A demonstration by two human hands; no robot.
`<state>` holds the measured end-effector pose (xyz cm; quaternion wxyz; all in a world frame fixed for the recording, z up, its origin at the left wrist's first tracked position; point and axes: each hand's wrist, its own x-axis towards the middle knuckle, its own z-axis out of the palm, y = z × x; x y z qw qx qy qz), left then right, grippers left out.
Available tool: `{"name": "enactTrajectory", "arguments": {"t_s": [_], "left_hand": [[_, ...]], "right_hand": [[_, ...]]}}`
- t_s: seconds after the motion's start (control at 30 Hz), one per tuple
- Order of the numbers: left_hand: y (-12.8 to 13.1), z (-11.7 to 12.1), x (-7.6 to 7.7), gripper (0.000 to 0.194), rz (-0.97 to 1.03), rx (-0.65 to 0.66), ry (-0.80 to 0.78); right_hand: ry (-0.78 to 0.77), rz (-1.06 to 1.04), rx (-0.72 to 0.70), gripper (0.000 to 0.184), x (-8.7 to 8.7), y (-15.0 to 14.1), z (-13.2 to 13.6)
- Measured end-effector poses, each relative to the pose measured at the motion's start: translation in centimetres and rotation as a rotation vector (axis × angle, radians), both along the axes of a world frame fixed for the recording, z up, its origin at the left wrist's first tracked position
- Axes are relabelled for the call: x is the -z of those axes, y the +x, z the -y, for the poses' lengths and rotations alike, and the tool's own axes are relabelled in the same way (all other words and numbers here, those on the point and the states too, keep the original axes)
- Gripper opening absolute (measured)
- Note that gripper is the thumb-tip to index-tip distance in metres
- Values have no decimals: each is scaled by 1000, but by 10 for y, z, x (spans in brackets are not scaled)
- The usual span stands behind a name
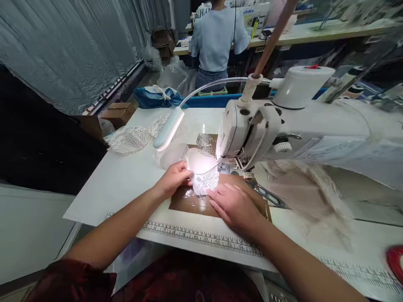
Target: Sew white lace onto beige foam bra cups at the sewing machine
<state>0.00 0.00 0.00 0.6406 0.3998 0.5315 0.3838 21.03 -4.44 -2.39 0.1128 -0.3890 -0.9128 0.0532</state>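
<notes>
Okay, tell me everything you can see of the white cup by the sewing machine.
The cup is white and brightly lit. Its upper part looks smooth and rounded, like molded foam; patterned lace spreads below, with a thin dark line between. It sits over the brown sheet, its right side close to the sewing machine. The left hand grips its left edge, while the right hand has its fingers at the lace's lower edge. Whether the needle pierces it can't be made out.

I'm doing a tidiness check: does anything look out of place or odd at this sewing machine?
Nothing clearly spilled or damaged. The beige fabric under the sewing machine's arm looks untidy: it lies rumpled, not flat.
</notes>
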Motion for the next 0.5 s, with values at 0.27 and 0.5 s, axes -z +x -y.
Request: {"name": "enactTrajectory", "arguments": {"t_s": [0.27, 0.5], "left_hand": [[3, -2, 0, 43, -32, 201, -147], [-48, 10, -36, 28, -787, 505, 274]], "right_hand": [[15, -9, -16, 28, -2, 1, 2], [7, -14, -15, 27, -2, 0, 1]]}}
